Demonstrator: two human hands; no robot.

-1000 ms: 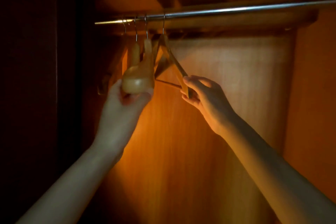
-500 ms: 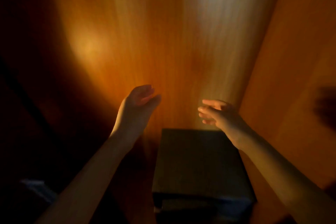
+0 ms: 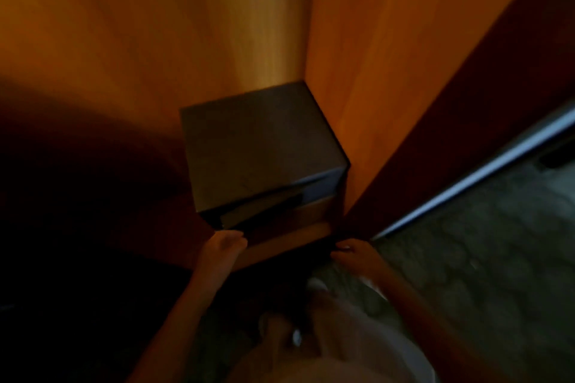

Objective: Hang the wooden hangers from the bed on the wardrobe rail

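Neither the rail nor any wooden hanger is in view; I look down into the bottom of the dim wardrobe. My left hand (image 3: 224,245) hangs low in front of a dark box, fingers loosely curled, holding nothing. Further right, near the wardrobe's side panel, my right hand (image 3: 354,253) is also lowered and empty, with its fingers slightly apart. The view is blurred by motion.
A dark grey box (image 3: 258,146) stands in the wardrobe's right back corner on a wooden base (image 3: 289,242). The orange wooden side panel (image 3: 389,87) rises beside it. A metal door track (image 3: 473,177) and grey patterned carpet (image 3: 482,258) lie to the right. The left is in deep shadow.
Both hands have let go of the hangers on the rail and dropped down. My view has swung from the rail down to the wardrobe floor and the carpet.
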